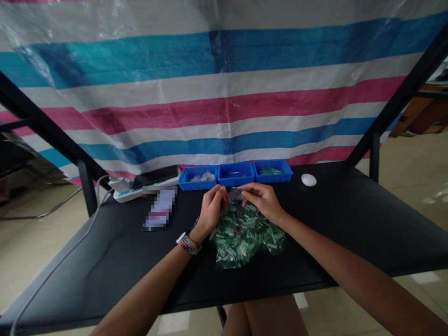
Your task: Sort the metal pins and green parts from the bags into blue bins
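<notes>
Three blue bins point(236, 173) hold small parts; both hands pinch one clear packet point(234, 194).

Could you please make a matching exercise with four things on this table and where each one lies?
Things:
1. white oval object
2. pile of green packets
3. three blue bins
4. power strip

Places:
A. in a row at the back edge of the black table
B. back left, with a cable
C. right of the bins
D. under the left hand and right hand

Pairs: 1-C, 2-D, 3-A, 4-B
</notes>
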Action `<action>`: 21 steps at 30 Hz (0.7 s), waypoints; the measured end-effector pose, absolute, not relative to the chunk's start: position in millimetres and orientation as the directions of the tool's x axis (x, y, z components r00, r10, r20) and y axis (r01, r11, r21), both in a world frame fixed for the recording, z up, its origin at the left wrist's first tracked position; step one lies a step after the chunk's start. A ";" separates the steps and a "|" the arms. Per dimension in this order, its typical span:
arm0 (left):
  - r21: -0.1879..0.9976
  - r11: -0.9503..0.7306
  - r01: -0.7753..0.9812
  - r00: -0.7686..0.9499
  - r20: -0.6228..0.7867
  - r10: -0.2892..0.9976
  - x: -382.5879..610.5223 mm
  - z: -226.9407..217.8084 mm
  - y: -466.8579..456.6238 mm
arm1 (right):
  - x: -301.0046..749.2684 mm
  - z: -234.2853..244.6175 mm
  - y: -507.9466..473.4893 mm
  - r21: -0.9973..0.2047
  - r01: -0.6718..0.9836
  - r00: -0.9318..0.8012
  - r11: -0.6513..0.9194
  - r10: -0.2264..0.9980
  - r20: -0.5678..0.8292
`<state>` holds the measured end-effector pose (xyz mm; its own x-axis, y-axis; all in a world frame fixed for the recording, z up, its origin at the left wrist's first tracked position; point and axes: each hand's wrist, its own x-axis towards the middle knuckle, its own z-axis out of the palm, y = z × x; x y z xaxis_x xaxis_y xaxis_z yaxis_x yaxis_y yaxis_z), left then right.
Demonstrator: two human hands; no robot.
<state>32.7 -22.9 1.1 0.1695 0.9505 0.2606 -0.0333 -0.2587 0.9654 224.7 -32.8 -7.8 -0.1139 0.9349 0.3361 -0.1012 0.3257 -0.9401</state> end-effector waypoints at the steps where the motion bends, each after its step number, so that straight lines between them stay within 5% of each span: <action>1: 0.971 -0.240 -0.019 0.171 0.240 0.956 32.5 0.9 -22.6 | 224.8 -7.3 -33.2 -0.931 -0.097 -0.100 0.352 0.927 0.361; 6: 0.985 -0.169 0.036 0.281 0.153 0.947 32.3 2.1 -22.8 | 225.5 -5.8 -35.1 -0.889 -0.112 -0.099 0.444 0.885 0.455; 13: 0.972 -0.226 0.064 0.321 0.195 0.927 33.1 6.2 -24.4 | 229.0 -10.0 -33.3 -0.804 0.114 -0.122 0.584 0.811 0.571; 21: 0.966 -0.257 0.010 0.232 0.248 0.940 30.5 1.0 -16.9 | 228.4 -9.4 -34.8 -0.859 0.034 -0.087 0.510 0.858 0.506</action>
